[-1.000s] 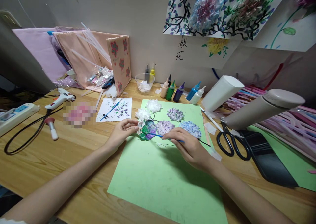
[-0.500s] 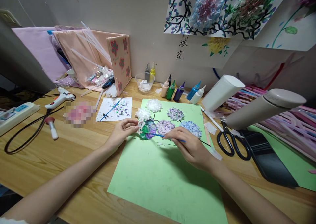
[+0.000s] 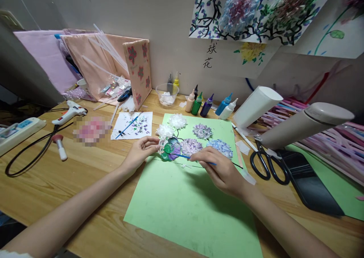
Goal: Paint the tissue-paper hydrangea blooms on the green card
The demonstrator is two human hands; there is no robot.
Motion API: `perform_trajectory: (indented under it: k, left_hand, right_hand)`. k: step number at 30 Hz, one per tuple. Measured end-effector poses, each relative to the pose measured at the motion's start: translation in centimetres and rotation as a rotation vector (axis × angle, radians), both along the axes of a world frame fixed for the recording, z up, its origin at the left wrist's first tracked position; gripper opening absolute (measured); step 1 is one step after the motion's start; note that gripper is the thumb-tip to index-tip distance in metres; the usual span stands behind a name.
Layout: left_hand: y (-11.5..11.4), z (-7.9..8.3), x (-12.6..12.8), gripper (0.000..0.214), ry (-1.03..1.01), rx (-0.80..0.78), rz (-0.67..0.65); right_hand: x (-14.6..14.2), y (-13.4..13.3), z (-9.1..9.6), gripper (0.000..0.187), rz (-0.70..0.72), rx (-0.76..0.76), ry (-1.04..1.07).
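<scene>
A sheet of light green paper (image 3: pixel 184 205) lies on the wooden desk with several tissue flowers, white (image 3: pixel 176 121) and purple-blue (image 3: pixel 201 131), stuck along its far part. My left hand (image 3: pixel 140 152) pinches the edge of a small paint palette (image 3: pixel 170 149) smeared with green and purple. My right hand (image 3: pixel 220 169) is closed on a thin blue paintbrush (image 3: pixel 184 156), whose tip points left into the palette.
Paint bottles (image 3: pixel 206 105) and a clear bowl (image 3: pixel 166 94) stand at the back. Black scissors (image 3: pixel 267 163), two white rolls (image 3: pixel 301 125) and a black tray (image 3: pixel 309 189) are at the right. A glue gun (image 3: pixel 69 112), power strip (image 3: pixel 17 131) and paint-test paper (image 3: pixel 132 125) lie left.
The right hand has shifted the brush slightly on the palette; the left hand keeps its hold. Little else differs.
</scene>
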State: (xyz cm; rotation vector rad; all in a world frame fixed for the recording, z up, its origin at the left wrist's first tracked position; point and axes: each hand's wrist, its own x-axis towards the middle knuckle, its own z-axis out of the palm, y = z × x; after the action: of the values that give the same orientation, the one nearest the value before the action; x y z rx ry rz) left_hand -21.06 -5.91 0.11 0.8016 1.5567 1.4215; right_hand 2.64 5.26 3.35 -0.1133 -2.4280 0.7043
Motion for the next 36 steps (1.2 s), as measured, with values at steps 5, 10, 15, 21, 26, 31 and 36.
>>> perform_trajectory:
  k: [5, 10, 15, 21, 26, 31, 36]
  left_hand:
    - [0.08, -0.01, 0.02, 0.043, 0.005, -0.001, -0.004]
    - [0.07, -0.09, -0.02, 0.043, 0.009, 0.002, -0.002]
    - [0.05, -0.03, 0.02, 0.042, 0.012, 0.008, 0.0]
    - [0.08, 0.02, 0.05, 0.041, 0.01, 0.008, 0.002]
    - [0.07, -0.01, 0.04, 0.04, -0.001, 0.013, 0.001]
    - [0.08, 0.17, 0.13, 0.041, 0.012, 0.005, 0.009]
    - [0.08, 0.1, 0.07, 0.042, 0.016, 0.004, 0.006]
  right_hand:
    - [-0.13, -0.03, -0.21, 0.023, 0.015, 0.042, 0.021]
    - [-0.16, -0.12, -0.19, 0.022, 0.005, 0.016, -0.023]
    - [-0.15, -0.19, -0.15, 0.024, 0.014, 0.036, -0.023]
    - [-0.03, -0.21, 0.03, 0.024, 0.011, 0.035, -0.017]
    - [-0.07, -0.18, 0.01, 0.022, 0.005, 0.036, -0.027]
    - [-0.1, -0.24, 0.14, 0.022, -0.003, 0.061, -0.059]
    - [-0.14, -0.36, 0.23, 0.022, -0.031, 0.054, -0.027]
